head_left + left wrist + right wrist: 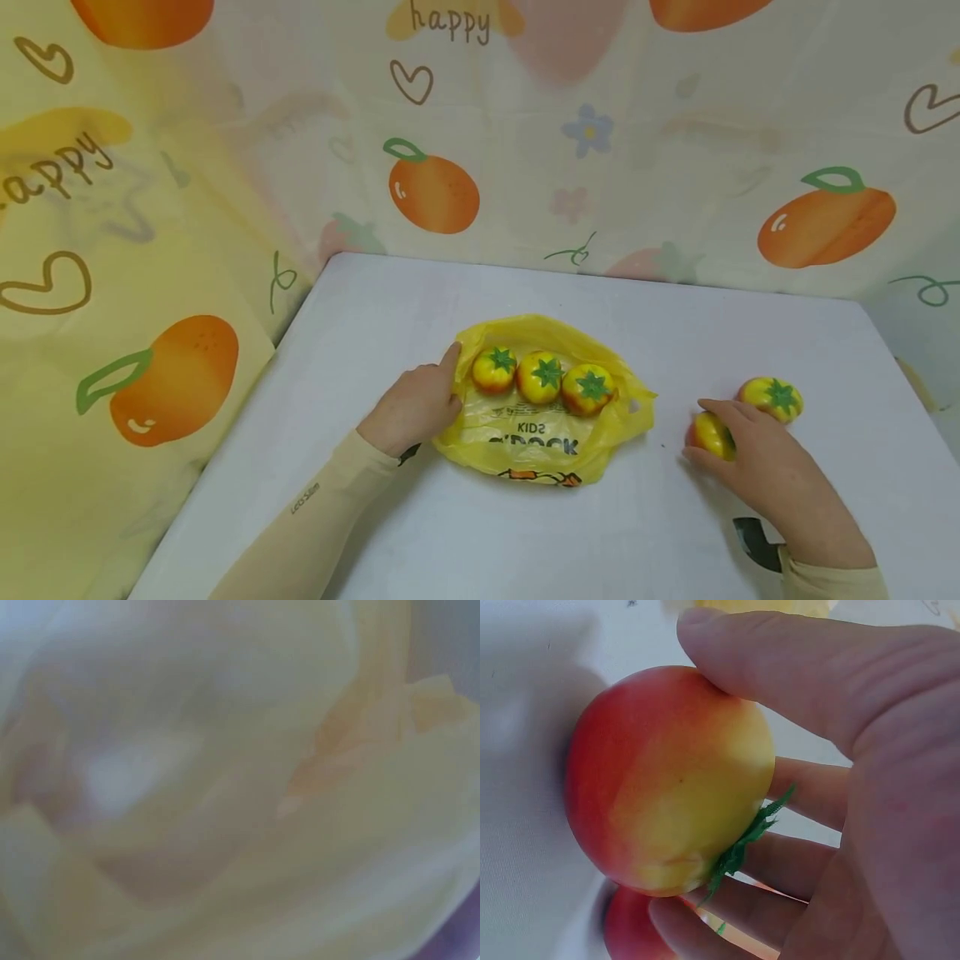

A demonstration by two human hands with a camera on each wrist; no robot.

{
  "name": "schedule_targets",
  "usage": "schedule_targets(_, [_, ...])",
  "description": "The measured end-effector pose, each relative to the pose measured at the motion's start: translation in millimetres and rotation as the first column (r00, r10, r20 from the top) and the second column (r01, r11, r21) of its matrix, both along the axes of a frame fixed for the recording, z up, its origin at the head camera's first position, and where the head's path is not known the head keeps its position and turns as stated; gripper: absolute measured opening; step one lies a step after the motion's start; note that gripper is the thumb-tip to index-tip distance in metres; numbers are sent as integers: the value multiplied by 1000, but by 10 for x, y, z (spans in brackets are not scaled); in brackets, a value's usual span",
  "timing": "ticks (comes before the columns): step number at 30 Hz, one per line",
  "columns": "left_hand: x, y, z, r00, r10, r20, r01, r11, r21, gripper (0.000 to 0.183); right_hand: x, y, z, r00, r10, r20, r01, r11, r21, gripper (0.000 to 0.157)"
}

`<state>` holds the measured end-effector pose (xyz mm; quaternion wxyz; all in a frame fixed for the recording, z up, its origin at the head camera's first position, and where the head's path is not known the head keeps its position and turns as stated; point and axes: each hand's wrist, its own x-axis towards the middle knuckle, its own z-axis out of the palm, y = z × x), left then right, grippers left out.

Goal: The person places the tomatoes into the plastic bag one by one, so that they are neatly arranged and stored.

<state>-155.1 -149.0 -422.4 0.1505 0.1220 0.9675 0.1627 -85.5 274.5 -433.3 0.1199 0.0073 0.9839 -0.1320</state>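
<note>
In the head view, a yellow plastic bag (525, 429) lies spread on the table, its mouth wide. Three yellow-and-red toy tomatoes with green leaf tops, one of them the middle tomato (539, 377), sit in a row inside it. My left hand (415, 406) holds the bag's left edge, index finger along the rim. Blurred yellow plastic (225, 840) fills the left wrist view. To the right of the bag, my right hand (767, 467) has its thumb and fingers around another toy tomato (667, 780), low at the table.
Just behind the right hand lies one more toy tomato (772, 398), partly seen below the held one in the right wrist view. The white table (600, 533) meets a fruit-printed cloth (495, 200) at the back and left.
</note>
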Motion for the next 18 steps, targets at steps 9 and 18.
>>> schedule_targets(9, [-4,1,-4,1000,3,-1,-3,1000,-3,77,-11,-6,-6,1000,-5,12,5,1000,-10,86])
schedule_targets(18, [7,-3,5,1000,-10,-12,10,1000,7,75,4,-13,-4,1000,20,-6,-21,999,-26,83])
